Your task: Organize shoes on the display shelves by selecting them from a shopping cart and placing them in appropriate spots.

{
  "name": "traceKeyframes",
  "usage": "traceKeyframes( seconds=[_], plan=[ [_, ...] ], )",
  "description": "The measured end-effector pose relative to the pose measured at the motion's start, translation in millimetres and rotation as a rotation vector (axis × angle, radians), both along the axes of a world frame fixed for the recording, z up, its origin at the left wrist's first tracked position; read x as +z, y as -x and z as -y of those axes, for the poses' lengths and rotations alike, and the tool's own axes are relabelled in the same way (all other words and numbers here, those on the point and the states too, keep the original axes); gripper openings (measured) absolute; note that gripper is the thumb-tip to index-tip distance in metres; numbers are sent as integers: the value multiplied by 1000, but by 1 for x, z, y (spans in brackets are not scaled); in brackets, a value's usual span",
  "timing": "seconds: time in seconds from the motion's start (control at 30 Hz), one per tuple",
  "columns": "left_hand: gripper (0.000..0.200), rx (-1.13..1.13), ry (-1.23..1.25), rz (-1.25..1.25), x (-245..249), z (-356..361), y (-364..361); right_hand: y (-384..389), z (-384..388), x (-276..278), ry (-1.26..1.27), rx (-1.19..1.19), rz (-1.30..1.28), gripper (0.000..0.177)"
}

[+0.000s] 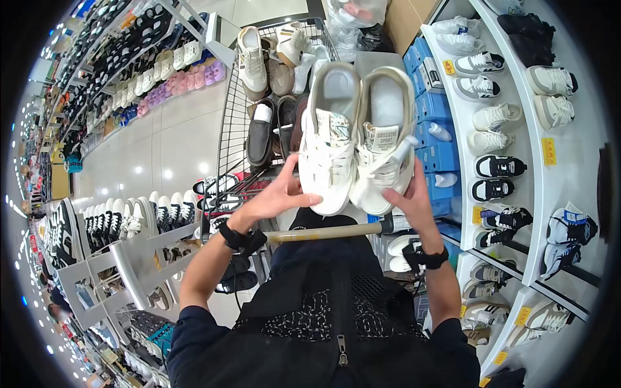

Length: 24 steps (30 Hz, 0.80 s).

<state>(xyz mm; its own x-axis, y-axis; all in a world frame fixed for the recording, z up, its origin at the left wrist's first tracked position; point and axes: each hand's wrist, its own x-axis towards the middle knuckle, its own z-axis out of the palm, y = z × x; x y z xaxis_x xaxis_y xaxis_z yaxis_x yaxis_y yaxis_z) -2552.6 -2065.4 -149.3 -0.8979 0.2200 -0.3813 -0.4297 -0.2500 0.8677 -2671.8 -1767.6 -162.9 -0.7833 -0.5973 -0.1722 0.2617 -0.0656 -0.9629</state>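
Two white sneakers with beige collars are held side by side in front of me, toes toward my body. My left hand (284, 194) grips the left sneaker (330, 168) near its toe, thumb on top. Around the toe of the right sneaker (381, 171) my right hand (414, 197) is closed, its thumb on the upper. A small white tag or wrapped piece (405, 149) lies against the right sneaker's laces. Behind and below the pair is a wire shopping cart (226, 123) with several shoes in it, among them a dark slip-on (261, 136) and a cream sneaker (252, 64).
The cart's handle (323, 231) crosses in front of my waist. Shelves of sneakers (491, 119) with yellow price tags stand at right, beside stacked blue shoe boxes (433, 107). Racks of shoes (162, 84) line the left. A clear plastic bag (356, 19) sits beyond the cart.
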Motion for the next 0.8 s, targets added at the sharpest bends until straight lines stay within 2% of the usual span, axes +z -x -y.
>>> traceKeyframes(
  seconds=[0.17,0.27,0.4,0.5,0.63,0.8],
  plan=[
    [86,-39,34,98,12,2,-8,-25,7,2,-4,-41,-16,84],
    [83,24,116,-94,16,4,-4,-37,20,30,-82,-101,-74,78],
    [80,53,193,-28,34,4,6,-47,37,62,-166,-208,-162,82],
    [81,56,133,-36,39,5,7,-56,48,81,-255,-273,-219,85],
    [81,24,94,-54,35,7,9,-72,55,91,-526,-347,-315,89],
    [81,-66,133,-70,37,5,15,-95,56,85,-565,-449,-410,91]
  ],
)
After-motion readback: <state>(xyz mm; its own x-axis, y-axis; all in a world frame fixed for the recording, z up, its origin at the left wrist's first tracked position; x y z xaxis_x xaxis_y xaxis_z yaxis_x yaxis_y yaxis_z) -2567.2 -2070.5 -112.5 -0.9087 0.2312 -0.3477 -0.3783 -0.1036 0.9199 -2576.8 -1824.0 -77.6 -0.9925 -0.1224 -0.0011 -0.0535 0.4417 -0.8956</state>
